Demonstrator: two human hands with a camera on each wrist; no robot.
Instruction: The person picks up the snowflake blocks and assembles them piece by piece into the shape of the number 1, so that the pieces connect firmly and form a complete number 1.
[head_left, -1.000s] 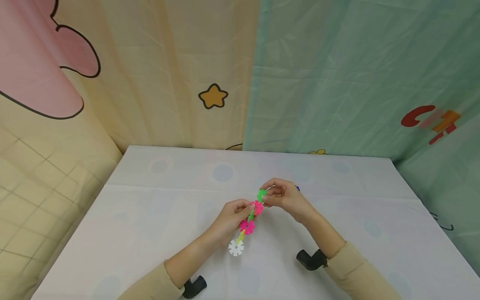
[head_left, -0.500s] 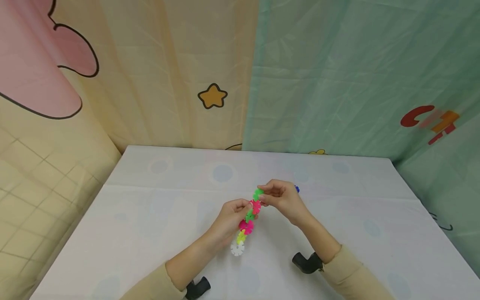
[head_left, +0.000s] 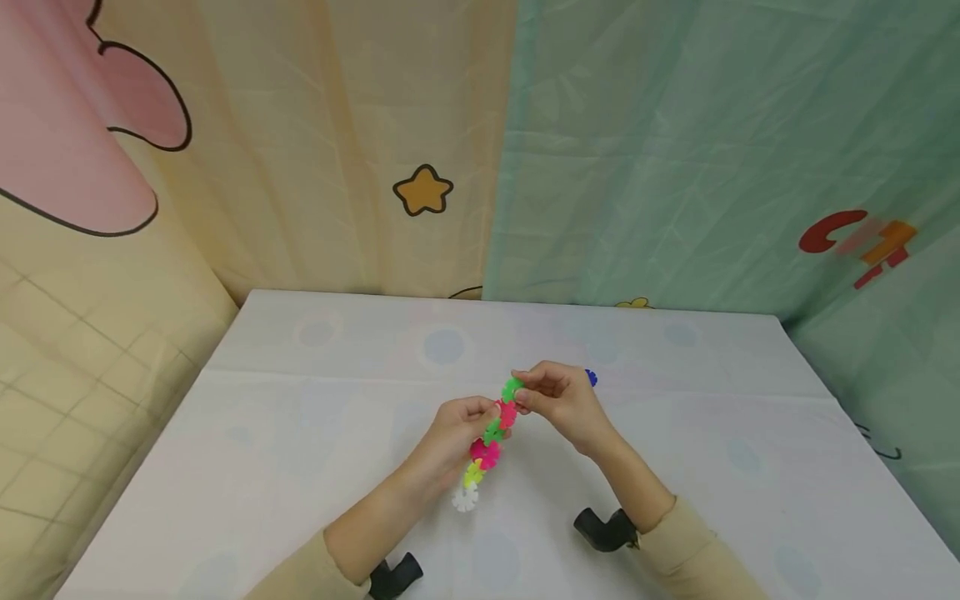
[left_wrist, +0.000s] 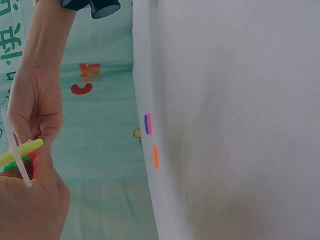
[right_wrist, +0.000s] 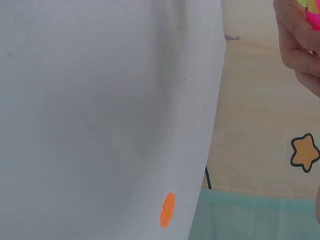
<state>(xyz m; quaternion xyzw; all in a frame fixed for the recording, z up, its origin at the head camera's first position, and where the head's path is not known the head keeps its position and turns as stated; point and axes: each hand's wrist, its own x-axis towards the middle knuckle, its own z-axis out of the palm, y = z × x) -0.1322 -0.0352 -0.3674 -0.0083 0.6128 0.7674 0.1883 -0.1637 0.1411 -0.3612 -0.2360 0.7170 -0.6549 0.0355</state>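
Observation:
A chain of notched snowflake discs hangs slanted between my hands in the head view. From the top it runs through a green disc (head_left: 512,389), pink ones with green between, a yellow disc (head_left: 474,474) and a white disc (head_left: 465,498) at the bottom. My left hand (head_left: 453,437) pinches the chain near its upper pink disc (head_left: 507,414). My right hand (head_left: 566,404) pinches the top green disc between thumb and fingers. In the left wrist view the white disc and the yellow disc (left_wrist: 31,146) appear edge-on beside my left hand (left_wrist: 32,210).
On the white-covered table (head_left: 300,467), a blue disc (head_left: 592,377) is partly hidden behind my right hand. The left wrist view shows blue and pink discs (left_wrist: 148,123) side by side, plus an orange disc (left_wrist: 156,157). Printed curtains (head_left: 337,167) stand behind the table.
The chain has turned, showing more of its green and yellow faces. Both hands have shifted slightly left in the head view, and more of the blue disc shows.

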